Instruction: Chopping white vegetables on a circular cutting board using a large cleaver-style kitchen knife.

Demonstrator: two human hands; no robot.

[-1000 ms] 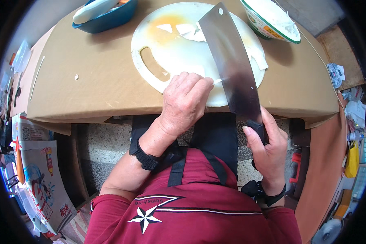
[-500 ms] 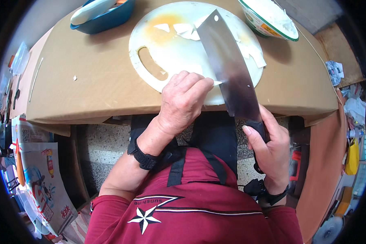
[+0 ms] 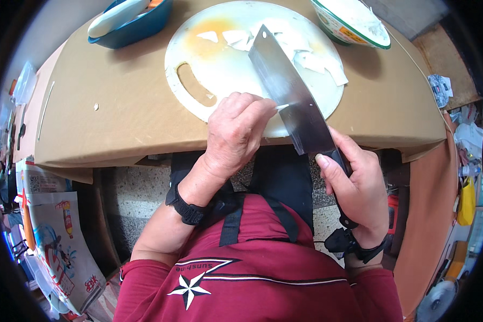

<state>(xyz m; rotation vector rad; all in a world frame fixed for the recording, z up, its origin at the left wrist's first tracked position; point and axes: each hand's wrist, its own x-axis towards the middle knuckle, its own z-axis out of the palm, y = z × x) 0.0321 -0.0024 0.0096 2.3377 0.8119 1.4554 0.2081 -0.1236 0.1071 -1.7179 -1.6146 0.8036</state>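
Observation:
My right hand (image 3: 357,182) is wrapped round the black handle of a cleaver (image 3: 292,88). Its wide steel blade is tilted and points away to the upper left, over the near part of a round white cutting board (image 3: 225,80). My left hand (image 3: 239,126) is closed in a pinch, with a thin white piece (image 3: 282,107) sticking out past the fingertips and meeting the blade's face. Whether the rest of that piece is inside the fingers is hidden. Several white vegetable slices (image 3: 319,63) lie on the board's far side, some partly behind the blade.
At the back left stands a blue basin (image 3: 131,36) holding a long white vegetable (image 3: 117,17). A green-rimmed bowl (image 3: 354,27) of white shreds is at the back right. Brown covering (image 3: 118,107) spreads over the table, whose curved front edge lies just beyond my lap.
The cleaver's far end has come down and to the left, and its blade is tilted more. My left hand keeps its pinch at the blade. The whole view has shifted slightly.

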